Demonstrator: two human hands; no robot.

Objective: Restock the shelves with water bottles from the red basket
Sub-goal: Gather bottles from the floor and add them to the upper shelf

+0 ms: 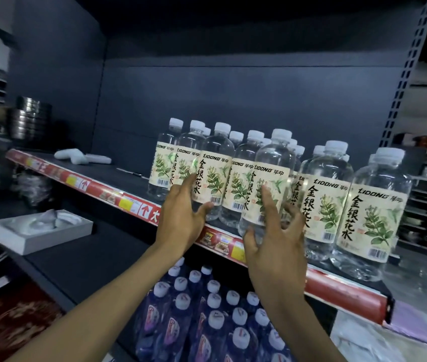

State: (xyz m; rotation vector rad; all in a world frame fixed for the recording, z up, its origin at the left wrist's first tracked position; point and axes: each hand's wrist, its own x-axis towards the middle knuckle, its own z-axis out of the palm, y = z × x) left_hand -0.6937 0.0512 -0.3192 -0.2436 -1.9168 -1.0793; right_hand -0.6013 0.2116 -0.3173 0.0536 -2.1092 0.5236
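Several clear water bottles with white caps and cream leaf labels stand in rows on the dark shelf [118, 176] with a red price strip. My right hand [276, 246] grips one water bottle [272, 163] at the shelf's front edge, with the thumb low on its left, the index finger up the label and the other fingers curled round its right side. My left hand [181, 220] reaches with straight fingers to the neighbouring bottle [213, 168], fingertips and thumb touching its label. The red basket is out of view.
The left half of the shelf holds only small white packets [76, 155]. Stacked metal bowls [30, 118] stand further left. The shelf below carries blue-purple bottles with white caps [207, 309] and an open white box [39, 231]. A perforated upright [403, 82] bounds the right.
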